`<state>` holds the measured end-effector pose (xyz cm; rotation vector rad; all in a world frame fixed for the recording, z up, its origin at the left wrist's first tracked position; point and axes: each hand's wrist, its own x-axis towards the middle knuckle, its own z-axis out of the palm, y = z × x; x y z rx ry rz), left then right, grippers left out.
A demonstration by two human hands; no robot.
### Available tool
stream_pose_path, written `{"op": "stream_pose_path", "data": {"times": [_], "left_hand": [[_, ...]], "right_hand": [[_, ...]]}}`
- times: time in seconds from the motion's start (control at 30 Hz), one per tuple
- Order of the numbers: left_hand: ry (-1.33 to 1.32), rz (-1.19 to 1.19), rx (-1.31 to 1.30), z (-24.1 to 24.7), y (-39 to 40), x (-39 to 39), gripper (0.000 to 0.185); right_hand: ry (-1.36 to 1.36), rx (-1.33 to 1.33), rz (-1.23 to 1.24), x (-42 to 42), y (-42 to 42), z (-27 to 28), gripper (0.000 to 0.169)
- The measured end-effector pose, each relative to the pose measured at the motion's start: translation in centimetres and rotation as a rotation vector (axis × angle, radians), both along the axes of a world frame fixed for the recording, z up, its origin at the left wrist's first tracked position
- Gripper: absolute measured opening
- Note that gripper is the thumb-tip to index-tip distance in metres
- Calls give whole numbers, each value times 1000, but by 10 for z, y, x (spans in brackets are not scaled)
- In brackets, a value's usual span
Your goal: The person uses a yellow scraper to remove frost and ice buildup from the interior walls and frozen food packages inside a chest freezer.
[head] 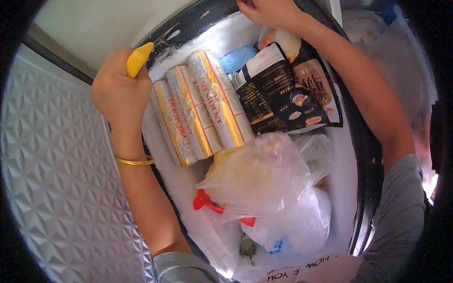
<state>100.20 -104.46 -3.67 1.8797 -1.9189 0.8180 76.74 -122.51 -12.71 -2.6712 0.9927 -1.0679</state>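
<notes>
My left hand (122, 79) is closed around a yellow tool handle (139, 60) at the left rim of a frosted chest freezer (341, 177). The rest of that tool is hidden by the hand. At the far rim, my right hand (270, 12) has bent fingers and is partly cut off by the picture's top edge. Whether it grips anything cannot be told. Between my arms lie several gold-and-white President rolls (221, 102), side by side. Right of them is a black printed food pouch (269, 95). A knotted translucent plastic bag (262, 173) sits nearer me.
Thick frost (198, 40) coats the inner walls below the black rim gasket (162, 39). A blue packet (239, 58) lies at the far end. A white bag (300, 219) and a red strip (208, 203) are near me. A diamond-patterned white panel (67, 169) stands at left.
</notes>
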Motion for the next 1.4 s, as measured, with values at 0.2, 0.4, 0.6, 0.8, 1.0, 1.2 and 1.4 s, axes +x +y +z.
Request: {"op": "stream_pose_path", "data": {"times": [0.2,0.4,0.6,0.8,1.0,1.2,1.4], "left_hand": [[-177,115,108,-18,18,-1,21],[-104,122,49,-44,37,2,25],[-67,45,8,-25,27,1,20],[-102,-16,132,4,-16,20,28],[-19,-1,169,6,-31,17,37],[-5,70,233,9,-26,26,29],[-100,130,260,0,-32,22,30]], "right_hand": [[-3,21,5,1,-3,1,14],[-10,14,17,2,0,5,13],[-14,35,12,2,4,6,13],[-71,-16,44,5,2,4,13],[-23,-5,-4,-5,0,10,14],[-43,-50,16,7,-3,1,14],[-54,-4,27,6,-2,7,14]]}}
